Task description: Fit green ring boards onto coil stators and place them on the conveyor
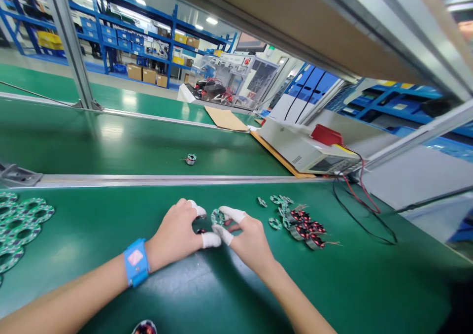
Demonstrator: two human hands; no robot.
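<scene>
My right hand (246, 233), with white finger cots on thumb and forefinger, pinches a small green ring-shaped circuit board (218, 217) standing on edge. Close beside it, my left hand (184, 229) also wears white finger cots and has a blue wrist strap (136, 262) behind it. The left fingers curl round a mostly hidden motor stator (201, 231); only a bit of dark and copper colour shows. To the right lies a cluster of copper-wound stators (306, 228), with loose ring boards (275, 223) beside it.
Joined ring-board panels (22, 225) lie at the left. One stator (190, 159) sits beyond the metal rail (148, 181), and another (145, 327) is cut off at the bottom edge. A beige instrument (306, 147) with red and black cables (354, 211) stands at the back right.
</scene>
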